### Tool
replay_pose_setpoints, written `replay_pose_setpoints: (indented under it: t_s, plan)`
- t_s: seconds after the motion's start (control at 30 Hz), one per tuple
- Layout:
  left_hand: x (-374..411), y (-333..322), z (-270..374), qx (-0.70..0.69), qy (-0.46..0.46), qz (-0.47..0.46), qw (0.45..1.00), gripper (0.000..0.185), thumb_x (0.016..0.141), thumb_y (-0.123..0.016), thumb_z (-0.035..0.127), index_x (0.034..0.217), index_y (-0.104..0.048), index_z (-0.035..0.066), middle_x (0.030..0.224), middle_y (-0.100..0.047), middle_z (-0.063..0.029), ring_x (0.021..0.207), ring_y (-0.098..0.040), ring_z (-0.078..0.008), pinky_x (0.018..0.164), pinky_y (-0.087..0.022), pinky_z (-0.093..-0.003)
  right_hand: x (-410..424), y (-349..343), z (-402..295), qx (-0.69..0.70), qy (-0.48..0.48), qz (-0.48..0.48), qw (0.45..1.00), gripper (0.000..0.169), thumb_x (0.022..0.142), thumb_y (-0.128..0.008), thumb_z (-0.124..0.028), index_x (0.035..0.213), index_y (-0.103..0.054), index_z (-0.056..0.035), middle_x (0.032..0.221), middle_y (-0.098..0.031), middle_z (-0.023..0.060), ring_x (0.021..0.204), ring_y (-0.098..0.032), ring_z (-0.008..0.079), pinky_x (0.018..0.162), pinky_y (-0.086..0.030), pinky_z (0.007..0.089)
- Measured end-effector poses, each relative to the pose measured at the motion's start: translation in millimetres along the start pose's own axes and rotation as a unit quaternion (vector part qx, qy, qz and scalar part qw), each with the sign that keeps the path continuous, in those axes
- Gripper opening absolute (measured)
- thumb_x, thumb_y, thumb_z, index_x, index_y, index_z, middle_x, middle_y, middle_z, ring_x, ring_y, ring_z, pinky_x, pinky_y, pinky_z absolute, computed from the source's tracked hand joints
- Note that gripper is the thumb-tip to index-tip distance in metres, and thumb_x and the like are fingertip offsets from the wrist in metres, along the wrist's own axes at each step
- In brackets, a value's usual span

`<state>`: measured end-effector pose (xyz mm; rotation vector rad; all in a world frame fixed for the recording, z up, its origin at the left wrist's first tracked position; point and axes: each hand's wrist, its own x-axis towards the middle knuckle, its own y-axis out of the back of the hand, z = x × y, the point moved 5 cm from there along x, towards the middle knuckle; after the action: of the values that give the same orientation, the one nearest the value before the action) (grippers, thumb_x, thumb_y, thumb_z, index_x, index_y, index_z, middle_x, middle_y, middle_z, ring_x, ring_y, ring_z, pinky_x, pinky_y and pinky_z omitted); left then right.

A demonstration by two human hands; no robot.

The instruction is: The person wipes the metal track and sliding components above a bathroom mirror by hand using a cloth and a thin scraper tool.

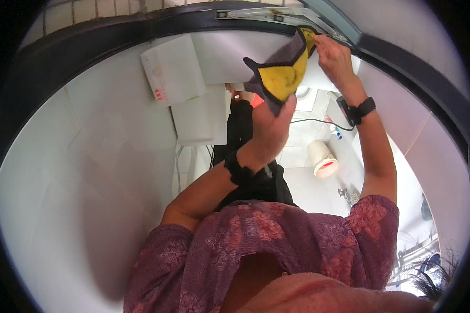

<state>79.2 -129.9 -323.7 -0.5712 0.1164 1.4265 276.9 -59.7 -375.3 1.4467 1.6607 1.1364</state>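
Note:
A yellow and grey cleaning cloth [281, 81] with dark edging hangs folded between my two hands. My left hand [270, 123] holds its lower part between thumb and fingers; the fingers are partly hidden behind the cloth. Up at the window's dark frame, my right hand [334, 56] pinches the cloth's upper end. That end lies against the frame, beside a pale metal window stay [264, 15]. Both wrists carry dark bands.
At left, a white printed package [174, 70] rests on a white box-shaped fixture [201, 117]. Far below are a cream bucket [323, 160], a dark cable [317, 120], some tubes [333, 127] and a metal tap [344, 195]. The open window sash [333, 19] stands at upper right.

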Motion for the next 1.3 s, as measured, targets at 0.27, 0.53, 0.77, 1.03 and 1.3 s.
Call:
replay_pose_setpoints:
  t_s: [0.27,0.53,0.77,1.03,1.3]
  plan:
    - [-28.2,36.3,37.4,0.03,-0.118,0.101,0.987,0.01,0.091,-0.051,0.005,0.095,-0.056,-0.003,0.078,-0.056,-0.0026,0.069,-0.051,-0.0117,0.064,-0.041,-0.024,68.2,-59.2,-96.0,0.088,0.144,0.019,0.985,0.019,0.083,-0.057,-0.012,0.1,-0.06,-0.0022,0.095,-0.063,0.0137,0.081,-0.063,0.0288,0.067,-0.052,0.0329]
    - [-21.7,61.5,41.8,0.089,-0.168,0.187,0.964,0.014,0.092,-0.048,0.003,0.095,-0.056,-0.007,0.081,-0.06,-0.0081,0.069,-0.054,-0.0146,0.064,-0.044,-0.0257,92.5,-95.8,-156.0,-0.074,0.055,-0.025,0.995,0.019,0.071,-0.06,-0.008,0.088,-0.051,-0.0086,0.064,-0.061,0.0078,0.056,-0.063,0.026,0.043,-0.045,0.0366]
    - [-28.6,75.9,27.3,0.042,-0.138,0.216,0.966,0.029,0.088,-0.057,0.005,0.114,-0.053,-0.007,0.116,-0.056,-0.0111,0.104,-0.054,-0.0182,0.091,-0.044,-0.0308,99.1,-99.7,-152.1,0.024,-0.022,-0.013,0.999,0.018,0.074,-0.057,-0.006,0.091,-0.052,-0.0066,0.064,-0.06,0.0141,0.065,-0.063,0.0335,0.053,-0.048,0.0391]
    - [-17.7,87.2,39.9,0.046,-0.101,0.272,0.956,0.033,0.089,-0.056,0.007,0.118,-0.05,-0.006,0.119,-0.054,-0.0138,0.104,-0.055,-0.0213,0.093,-0.043,-0.0344,91.9,-98.8,-155.8,0.198,0.058,0.057,0.977,0.028,0.075,-0.061,-0.009,0.1,-0.053,-0.0012,0.079,-0.062,0.0172,0.073,-0.062,0.0356,0.061,-0.05,0.038]
    - [-12.9,85.9,44.3,0.005,-0.106,0.262,0.959,0.033,0.088,-0.057,0.006,0.118,-0.05,-0.007,0.118,-0.056,-0.0133,0.105,-0.056,-0.0221,0.093,-0.043,-0.0335,103.4,-105.0,-150.6,-0.004,0.071,0.087,0.994,0.023,0.077,-0.059,-0.012,0.094,-0.049,-0.0016,0.07,-0.059,0.0136,0.061,-0.061,0.0296,0.049,-0.049,0.0345]
